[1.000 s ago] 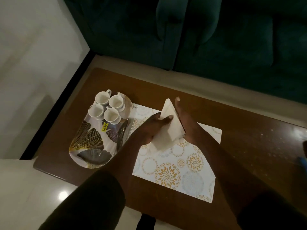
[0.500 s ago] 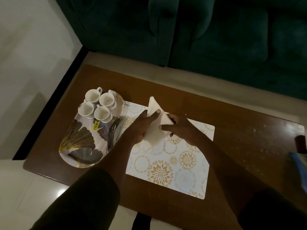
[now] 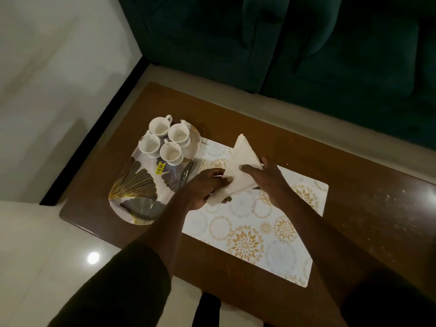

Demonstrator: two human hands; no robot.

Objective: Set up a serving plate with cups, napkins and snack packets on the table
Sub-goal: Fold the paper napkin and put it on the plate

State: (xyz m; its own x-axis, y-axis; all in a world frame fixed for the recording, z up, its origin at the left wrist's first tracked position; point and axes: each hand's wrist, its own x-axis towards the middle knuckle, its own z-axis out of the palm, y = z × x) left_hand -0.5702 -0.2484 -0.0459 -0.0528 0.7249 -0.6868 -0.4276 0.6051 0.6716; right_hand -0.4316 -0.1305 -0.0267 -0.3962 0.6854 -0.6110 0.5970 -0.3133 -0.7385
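Head view, nearest first: two dark sleeves reach in over the front of the brown table [image 3: 354, 208]. Under the forearms lies a white placemat [image 3: 247, 234] printed with gold and pale blue rosettes. Above its far-left part both hands meet on one white napkin [image 3: 239, 156]. The left hand [image 3: 203, 187] has its fingers curled round the napkin's lower corner. The right hand [image 3: 267, 178] pinches the right edge, one finger across the face and the others behind.

The step in hand looks like folding or tidying the napkin before it goes on the serving plate. To do it well, the left hand's grip should serve as the anchor while the right hand's finger runs along the fold to press a clean crease. Tugging is best avoided, since thin paper probably tears or fans apart. On the way left, it should pass clear of the cups so no handle is caught.

The napkin is a folded triangle, layered at its edges, matte and soft-looking. Its point aims away from the person, and it is held off the placemat, not lying on it.

Just left, at the placemat's far corner, sits the oval serving plate [image 3: 139, 185], patterned with gold and grey leaves and bearing a yellow price sticker [image 3: 160, 168]. Four upright white cups [image 3: 171, 153] cluster at its far end. Something shiny lies along its right edge; I cannot tell what. Beyond the table stands a dark green sofa [image 3: 306, 55].
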